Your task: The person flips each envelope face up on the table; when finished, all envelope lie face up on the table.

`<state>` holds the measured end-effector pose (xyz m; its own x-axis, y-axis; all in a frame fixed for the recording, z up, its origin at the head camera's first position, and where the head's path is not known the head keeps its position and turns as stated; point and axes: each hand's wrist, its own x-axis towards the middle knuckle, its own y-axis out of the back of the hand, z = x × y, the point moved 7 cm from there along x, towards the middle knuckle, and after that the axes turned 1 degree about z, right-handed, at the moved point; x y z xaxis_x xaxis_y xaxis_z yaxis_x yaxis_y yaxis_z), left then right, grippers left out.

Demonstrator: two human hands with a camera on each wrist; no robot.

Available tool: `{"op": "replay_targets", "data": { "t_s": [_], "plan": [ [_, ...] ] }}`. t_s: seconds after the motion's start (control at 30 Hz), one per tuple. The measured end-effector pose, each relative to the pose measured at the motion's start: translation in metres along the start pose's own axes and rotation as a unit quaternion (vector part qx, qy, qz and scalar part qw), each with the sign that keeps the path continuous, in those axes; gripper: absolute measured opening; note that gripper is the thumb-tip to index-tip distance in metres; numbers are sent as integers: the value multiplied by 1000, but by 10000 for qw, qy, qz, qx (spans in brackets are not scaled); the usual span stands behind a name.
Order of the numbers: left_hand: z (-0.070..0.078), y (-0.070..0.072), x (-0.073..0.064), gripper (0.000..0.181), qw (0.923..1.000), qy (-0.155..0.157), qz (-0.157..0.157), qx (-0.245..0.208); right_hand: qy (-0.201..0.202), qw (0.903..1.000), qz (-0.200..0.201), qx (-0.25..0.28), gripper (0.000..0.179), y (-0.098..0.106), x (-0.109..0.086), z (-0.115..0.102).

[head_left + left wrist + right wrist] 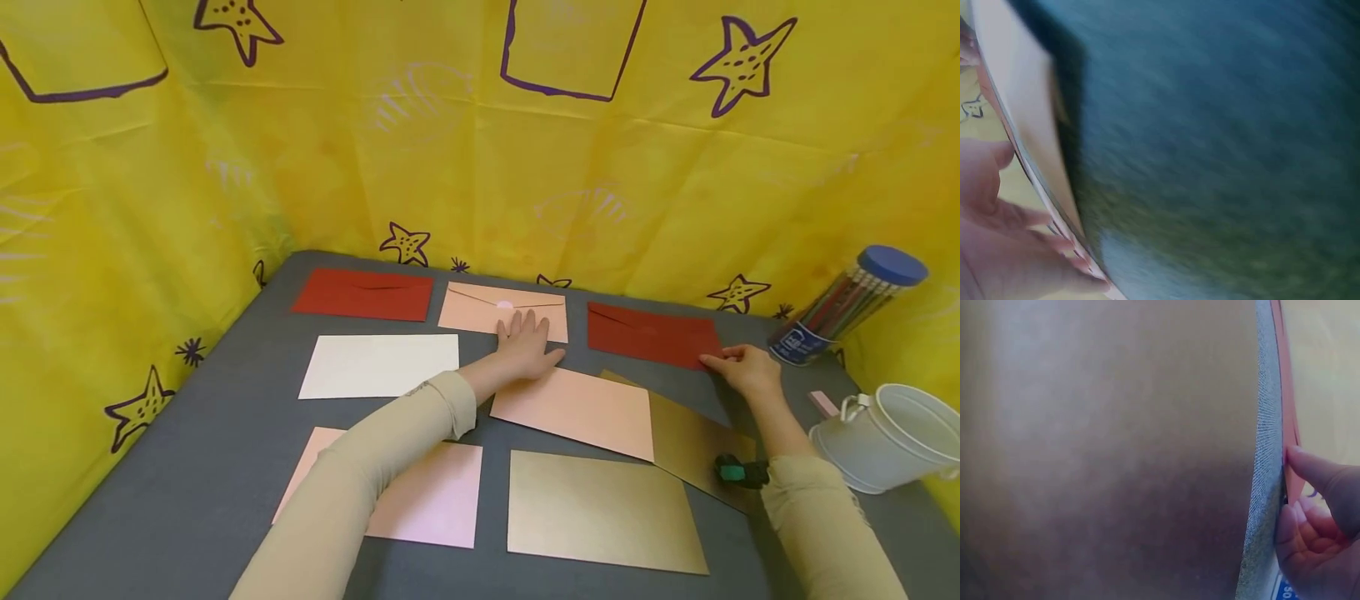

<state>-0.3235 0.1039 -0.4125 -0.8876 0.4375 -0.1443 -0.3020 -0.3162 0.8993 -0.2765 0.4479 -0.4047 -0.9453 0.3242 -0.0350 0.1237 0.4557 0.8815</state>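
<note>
My left hand [525, 346] rests with spread fingers on a peach envelope [465, 310], flap side up with a pale round seal, in the back row. To its right, my right hand [752, 372] pinches the near right corner of a red envelope [648, 335] between thumb and fingers. The right wrist view shows that corner of red paper [1292, 481] in the grip. A second red envelope [363, 296] lies at the back left. Closer in are a white envelope [378, 367], a peach one [577, 412] overlapping a gold one [697, 433], another gold one [600, 512] and a pink one [431, 496].
A clear tub of pencils [847, 304] with a blue lid leans at the back right. Before it are a small pink block [823, 404] and a white bucket [873, 446]. A yellow patterned cloth [480, 175] hangs behind the grey tabletop [225, 400].
</note>
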Motion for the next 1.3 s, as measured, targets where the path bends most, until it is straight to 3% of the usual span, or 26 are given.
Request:
{"op": "replay_targets", "data": {
  "t_s": [0.13,0.53,0.77,0.9,1.0,1.07,1.17,1.3],
  "plan": [
    [-8,-2,-3,70,9996,-25,-258,139,-105,9999,-67,37,67,-2,-2,2],
    [-13,-1,-3,73,9983,-253,-465,236,-43,10000,-63,44,66,-1,-3,-1],
    [-30,14,-16,72,9939,-935,-582,61,208,9997,89,-2,60,-2,-3,-9],
    [-48,29,-35,69,9882,-1384,-547,-363,553,9973,461,122,54,-2,-8,-26],
    [-66,40,-53,70,9842,-1493,-366,-879,548,9947,536,684,58,-7,-13,-45],
    [-79,46,-65,70,9810,-1443,-169,-1285,413,9905,352,1264,63,-14,-18,-61],
    [-99,55,-82,71,9700,-1334,90,-2031,376,9778,-159,2057,74,-30,-28,-90],
    [-121,62,-103,74,9576,-1240,226,-2592,669,9622,-825,2509,78,-51,-42,-135]
  ]
}}
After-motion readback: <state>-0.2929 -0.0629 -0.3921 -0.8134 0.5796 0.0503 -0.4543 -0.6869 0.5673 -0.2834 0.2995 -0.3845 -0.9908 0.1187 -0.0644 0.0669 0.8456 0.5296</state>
